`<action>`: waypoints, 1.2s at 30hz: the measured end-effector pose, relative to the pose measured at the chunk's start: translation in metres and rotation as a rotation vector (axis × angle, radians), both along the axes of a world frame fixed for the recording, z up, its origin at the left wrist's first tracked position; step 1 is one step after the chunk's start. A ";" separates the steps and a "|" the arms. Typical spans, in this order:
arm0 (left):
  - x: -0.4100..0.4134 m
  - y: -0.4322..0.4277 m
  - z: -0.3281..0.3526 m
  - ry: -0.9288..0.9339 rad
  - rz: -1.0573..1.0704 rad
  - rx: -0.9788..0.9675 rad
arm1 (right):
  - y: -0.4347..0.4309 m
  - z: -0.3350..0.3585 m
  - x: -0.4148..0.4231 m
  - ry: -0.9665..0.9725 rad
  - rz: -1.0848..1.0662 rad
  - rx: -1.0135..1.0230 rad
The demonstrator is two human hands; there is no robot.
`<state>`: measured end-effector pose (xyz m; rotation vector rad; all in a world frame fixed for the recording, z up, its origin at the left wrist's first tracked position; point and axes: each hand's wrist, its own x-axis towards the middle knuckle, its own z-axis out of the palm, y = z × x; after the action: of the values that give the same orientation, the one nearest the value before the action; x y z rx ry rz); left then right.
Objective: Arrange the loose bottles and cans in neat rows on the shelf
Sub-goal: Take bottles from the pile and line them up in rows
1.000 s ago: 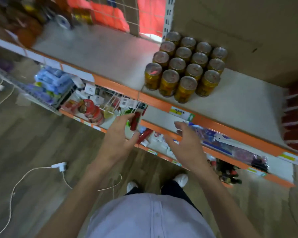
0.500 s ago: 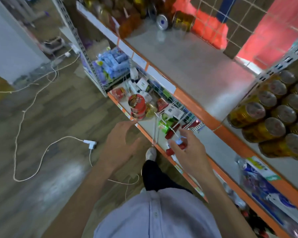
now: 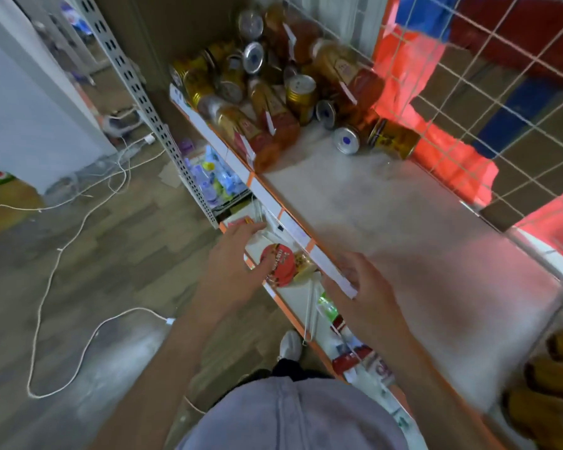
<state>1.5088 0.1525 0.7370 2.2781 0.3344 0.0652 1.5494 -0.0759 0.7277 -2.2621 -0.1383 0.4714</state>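
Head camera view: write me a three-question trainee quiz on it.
1. True or false: the pile of bottles and cans on the shelf already stands in neat rows.
2. The gold can at the pile's near edge is: A upright; B lying on its side; C stacked on a bottle.
3. Short answer: what do the left hand and right hand hold?

Key: 1 false; 2 B; 3 nothing.
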 end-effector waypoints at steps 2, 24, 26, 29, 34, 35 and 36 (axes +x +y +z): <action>0.021 0.016 0.003 0.002 0.038 -0.032 | 0.019 0.003 0.023 -0.011 0.032 -0.028; 0.264 0.187 -0.011 0.466 0.072 -0.326 | 0.244 0.025 0.249 -0.252 -0.171 -0.329; 0.271 0.177 -0.012 0.467 0.039 -0.260 | 0.247 0.021 0.266 -0.145 -0.176 -0.442; 0.280 0.170 -0.019 0.493 -0.015 -0.238 | 0.246 0.024 0.281 -0.053 -0.147 -0.481; 0.287 0.168 -0.022 0.550 -0.015 -0.216 | 0.238 0.035 0.294 0.015 -0.050 -0.493; 0.287 0.168 -0.022 0.553 -0.011 -0.180 | 0.236 0.037 0.294 0.029 -0.046 -0.480; 0.287 0.168 -0.020 0.550 0.001 -0.156 | 0.233 0.038 0.293 0.034 -0.046 -0.466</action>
<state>1.7955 0.3203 0.7166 2.1075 0.6001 -0.5760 1.8425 0.1568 0.7658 -2.7021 0.0474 0.5623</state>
